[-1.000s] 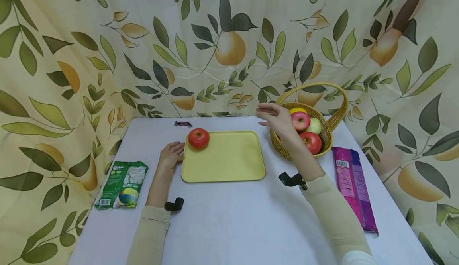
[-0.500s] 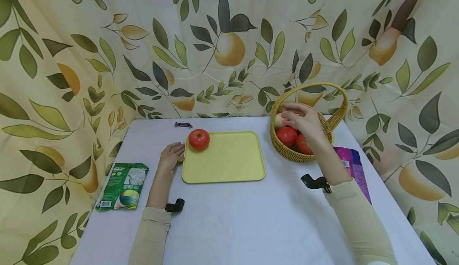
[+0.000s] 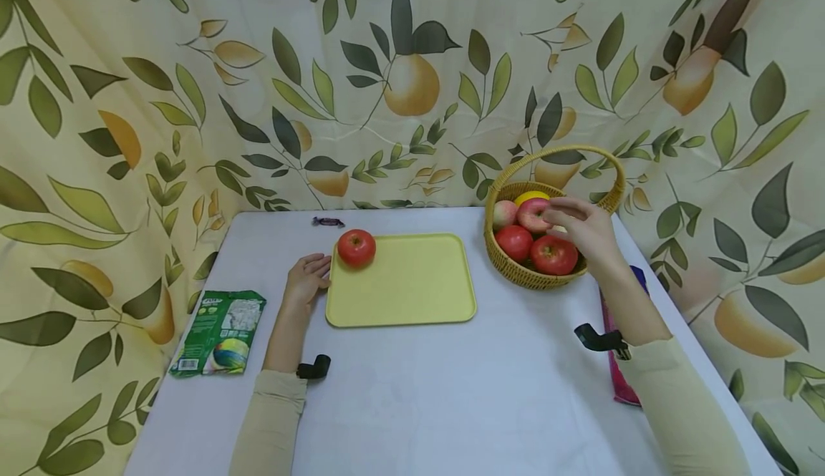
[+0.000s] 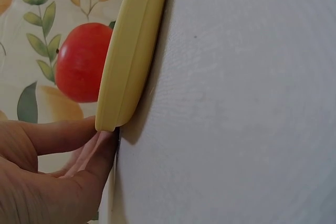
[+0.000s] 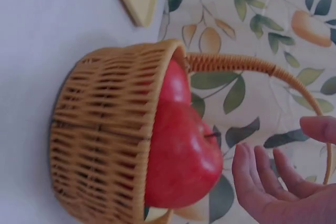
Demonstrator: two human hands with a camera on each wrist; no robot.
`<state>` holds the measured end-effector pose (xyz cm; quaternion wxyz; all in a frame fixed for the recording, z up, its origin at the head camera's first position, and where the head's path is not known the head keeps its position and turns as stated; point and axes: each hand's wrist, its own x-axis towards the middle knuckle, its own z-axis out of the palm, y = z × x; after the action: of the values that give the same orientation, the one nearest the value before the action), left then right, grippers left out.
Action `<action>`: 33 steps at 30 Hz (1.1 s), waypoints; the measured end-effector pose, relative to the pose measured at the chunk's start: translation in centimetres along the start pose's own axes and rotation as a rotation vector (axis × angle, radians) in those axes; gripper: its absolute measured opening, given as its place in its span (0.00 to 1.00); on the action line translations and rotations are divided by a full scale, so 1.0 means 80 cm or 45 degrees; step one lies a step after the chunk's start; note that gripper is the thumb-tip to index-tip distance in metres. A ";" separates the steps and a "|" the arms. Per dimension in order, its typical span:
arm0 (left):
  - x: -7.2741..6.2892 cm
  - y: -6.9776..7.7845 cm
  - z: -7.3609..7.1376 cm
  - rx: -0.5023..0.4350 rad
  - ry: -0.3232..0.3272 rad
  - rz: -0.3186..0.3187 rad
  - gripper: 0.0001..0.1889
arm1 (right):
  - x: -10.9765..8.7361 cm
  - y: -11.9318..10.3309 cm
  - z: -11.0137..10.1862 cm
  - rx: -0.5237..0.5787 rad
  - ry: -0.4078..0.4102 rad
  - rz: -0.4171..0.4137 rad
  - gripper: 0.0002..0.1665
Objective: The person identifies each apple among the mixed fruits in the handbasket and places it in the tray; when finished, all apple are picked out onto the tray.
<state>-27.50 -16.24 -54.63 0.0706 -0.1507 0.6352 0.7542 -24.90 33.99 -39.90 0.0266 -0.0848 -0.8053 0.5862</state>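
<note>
At the left edge of a yellow tray, my left hand touches the rim with thumb and fingertips, seen close in the left wrist view. A red apple sits in the tray's far left corner. My right hand hovers over the right side of a wicker basket, its fingers loosely bent with nothing between them. In the basket lie red apples, a pinkish apple, a pale pinkish fruit and a yellow fruit. My right hand hides part of the contents.
A green packet lies on the left of the white table. A small wrapped candy lies at the back. Right of the basket, a pink and purple packet is partly covered by my right arm. The basket's arched handle stands upright.
My right hand has moved right across the basket, from its left rim to its right side, uncovering fruits on the left. My left hand, the tray and its apple have stayed put.
</note>
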 end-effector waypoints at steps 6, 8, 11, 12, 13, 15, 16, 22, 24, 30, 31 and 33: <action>0.000 -0.002 -0.003 0.002 0.009 -0.036 0.40 | -0.003 0.022 -0.022 -0.076 0.017 -0.002 0.34; 0.000 -0.003 -0.004 0.001 0.007 -0.042 0.40 | -0.003 0.030 -0.026 -0.087 0.026 0.009 0.31; 0.000 -0.002 -0.005 0.002 0.006 -0.035 0.40 | -0.004 0.038 -0.031 -0.119 0.030 0.033 0.31; 0.000 -0.002 -0.005 0.003 0.007 -0.032 0.40 | -0.003 0.040 -0.032 -0.138 0.020 0.040 0.32; 0.000 -0.001 -0.005 0.005 0.008 -0.028 0.40 | -0.002 0.042 -0.034 -0.155 0.003 0.044 0.33; 0.001 0.000 -0.005 0.006 0.007 -0.022 0.40 | 0.001 0.047 -0.038 -0.215 -0.056 0.058 0.37; 0.002 0.001 -0.005 0.004 0.005 -0.022 0.40 | 0.004 0.048 -0.039 -0.252 -0.094 0.074 0.40; 0.005 0.004 -0.003 -0.011 -0.007 -0.013 0.41 | 0.018 0.055 -0.046 -0.390 -0.314 0.176 0.52; 0.004 0.005 -0.003 -0.014 -0.006 -0.013 0.41 | 0.021 0.056 -0.047 -0.402 -0.320 0.175 0.54; 0.007 0.002 -0.005 -0.043 -0.004 -0.016 0.41 | 0.024 0.064 -0.049 -0.387 -0.238 0.156 0.53; 0.008 0.001 -0.005 -0.046 -0.002 -0.015 0.41 | 0.024 0.066 -0.049 -0.372 -0.230 0.165 0.52; 0.008 0.001 -0.004 -0.042 0.001 -0.011 0.41 | 0.024 0.067 -0.050 -0.345 -0.216 0.180 0.51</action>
<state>-28.08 -16.60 -54.84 0.0709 -0.1549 0.6221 0.7642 -25.63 39.67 -43.86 -0.0942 -0.0943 -0.8683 0.4779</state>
